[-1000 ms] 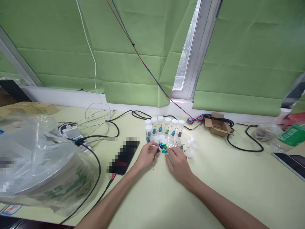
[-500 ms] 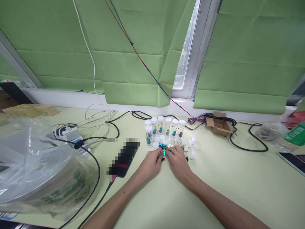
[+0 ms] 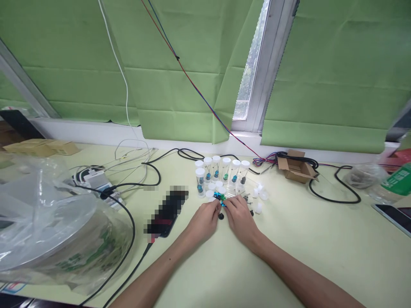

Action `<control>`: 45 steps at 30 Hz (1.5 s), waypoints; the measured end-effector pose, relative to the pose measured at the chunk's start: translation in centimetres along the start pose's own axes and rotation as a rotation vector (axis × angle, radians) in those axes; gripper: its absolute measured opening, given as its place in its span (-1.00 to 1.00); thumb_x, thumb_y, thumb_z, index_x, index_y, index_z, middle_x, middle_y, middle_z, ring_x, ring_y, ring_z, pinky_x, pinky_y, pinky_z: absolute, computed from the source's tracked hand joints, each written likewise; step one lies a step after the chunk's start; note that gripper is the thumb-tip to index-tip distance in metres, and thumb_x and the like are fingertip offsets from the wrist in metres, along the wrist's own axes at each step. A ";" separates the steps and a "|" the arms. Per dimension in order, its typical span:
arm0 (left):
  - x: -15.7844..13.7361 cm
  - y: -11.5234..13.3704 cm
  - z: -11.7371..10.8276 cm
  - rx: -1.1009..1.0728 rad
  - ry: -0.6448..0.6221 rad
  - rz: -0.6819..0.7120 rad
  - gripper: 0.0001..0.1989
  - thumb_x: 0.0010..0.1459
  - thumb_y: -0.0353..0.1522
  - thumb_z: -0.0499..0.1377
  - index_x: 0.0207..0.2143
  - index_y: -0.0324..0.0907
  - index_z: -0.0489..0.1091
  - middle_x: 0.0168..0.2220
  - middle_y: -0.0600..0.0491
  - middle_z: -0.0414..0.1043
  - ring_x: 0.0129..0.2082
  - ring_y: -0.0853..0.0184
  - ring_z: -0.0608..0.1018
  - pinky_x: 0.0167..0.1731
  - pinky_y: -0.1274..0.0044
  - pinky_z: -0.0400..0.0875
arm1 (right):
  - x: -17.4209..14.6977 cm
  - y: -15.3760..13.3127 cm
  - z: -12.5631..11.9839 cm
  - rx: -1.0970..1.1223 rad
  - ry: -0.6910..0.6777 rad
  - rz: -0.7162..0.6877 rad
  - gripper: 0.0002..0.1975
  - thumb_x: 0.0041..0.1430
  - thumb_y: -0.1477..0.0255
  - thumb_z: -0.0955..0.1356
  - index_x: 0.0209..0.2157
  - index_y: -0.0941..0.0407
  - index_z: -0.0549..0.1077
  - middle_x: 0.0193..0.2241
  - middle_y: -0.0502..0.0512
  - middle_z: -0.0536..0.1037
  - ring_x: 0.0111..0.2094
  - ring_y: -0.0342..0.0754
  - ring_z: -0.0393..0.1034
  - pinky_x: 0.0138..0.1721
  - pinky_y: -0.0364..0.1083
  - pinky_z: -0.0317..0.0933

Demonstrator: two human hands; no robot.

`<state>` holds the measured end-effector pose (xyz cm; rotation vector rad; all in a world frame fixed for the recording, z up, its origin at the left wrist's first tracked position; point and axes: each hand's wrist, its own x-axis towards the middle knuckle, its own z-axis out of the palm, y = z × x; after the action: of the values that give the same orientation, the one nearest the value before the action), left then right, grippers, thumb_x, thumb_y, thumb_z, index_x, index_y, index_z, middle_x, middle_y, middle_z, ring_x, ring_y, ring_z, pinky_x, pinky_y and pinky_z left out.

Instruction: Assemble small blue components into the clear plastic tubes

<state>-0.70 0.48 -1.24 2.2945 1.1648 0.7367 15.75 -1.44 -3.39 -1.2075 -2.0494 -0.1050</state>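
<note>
My left hand (image 3: pixel 205 217) is closed, its thumb and fingertips pinched at a small shiny blue part (image 3: pixel 222 204). Opposite it, my right hand (image 3: pixel 240 216) curls its fingers onto the same part from the right. Just beyond the fingertips lie a small green part (image 3: pixel 223 197) and another metallic blue one (image 3: pixel 216 195). Below the fingers, between the hands, rests a round black piece (image 3: pixel 221 216). Several clear tubes with white caps (image 3: pixel 226 164) stand behind, each with a blue, green or dark piece with thin shafts inside. The fingers partly hide what they hold.
Loose white caps (image 3: pixel 263 194) lie right of the hands. A phone (image 3: pixel 168 214) with a cable is on the left, near a big plastic-wrapped spool (image 3: pixel 80 239). An open cardboard box (image 3: pixel 297 169) and black cables (image 3: pixel 337 201) are at the back right.
My fingertips have shifted slightly around the blue part. The round black piece between my hands shows more fully now. The surroundings look the same.
</note>
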 end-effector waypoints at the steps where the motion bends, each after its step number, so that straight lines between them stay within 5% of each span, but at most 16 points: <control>1: 0.0 0.1 -0.1 -0.014 0.010 -0.003 -0.82 0.26 -0.45 -0.07 -0.41 -0.14 0.22 -0.47 0.05 0.38 -0.49 0.31 0.37 -0.45 0.51 0.16 | 0.0 0.0 -0.1 0.023 0.015 0.003 -0.76 0.29 0.64 0.19 -0.20 0.12 0.44 -0.25 0.21 0.48 -0.21 0.10 0.29 -0.20 0.11 0.30; 12: 0.1 1.0 -1.0 -0.118 0.055 0.012 -0.78 0.20 -0.41 0.06 -0.08 -0.13 0.29 -0.24 0.00 0.40 -0.40 0.33 0.43 -0.40 0.52 0.29 | -0.2 -0.4 -0.1 0.213 0.111 -0.008 -0.73 0.34 0.59 0.16 -0.03 0.07 0.35 -0.15 0.20 0.45 -0.09 0.08 0.37 -0.10 0.10 0.35; 27: 0.3 0.2 -0.9 -0.070 0.060 0.058 -0.91 0.22 -0.45 0.04 -0.29 -0.15 0.33 -0.35 0.02 0.42 -0.38 0.30 0.43 -0.36 0.49 0.30 | -0.3 -0.2 0.1 0.256 0.081 -0.007 -0.71 0.33 0.58 0.20 0.03 0.07 0.29 -0.18 0.18 0.48 -0.13 0.05 0.41 -0.14 0.07 0.39; 35: 0.7 -0.4 -1.4 -0.154 0.185 -0.015 -0.94 0.22 -0.41 0.05 -0.32 -0.15 0.30 -0.33 0.04 0.42 -0.39 0.34 0.45 -0.38 0.53 0.36 | -0.2 -0.6 -0.5 0.236 0.142 0.018 -0.77 0.34 0.52 0.22 -0.01 0.07 0.33 -0.15 0.19 0.47 -0.09 0.07 0.38 -0.07 0.09 0.34; 45: 0.9 0.0 -1.5 -0.161 0.323 -0.044 -0.90 0.14 -0.37 0.12 -0.44 -0.17 0.28 -0.39 0.07 0.40 -0.43 0.38 0.45 -0.44 0.58 0.39 | -0.4 -0.8 -0.4 0.229 -0.095 -0.017 -0.82 0.28 0.56 0.23 -0.13 0.11 0.38 -0.22 0.18 0.42 -0.20 0.02 0.39 -0.16 0.03 0.37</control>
<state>-1.19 1.44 0.11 2.0616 1.2380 1.1716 15.44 -2.36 -3.11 -1.0707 -2.0883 0.1771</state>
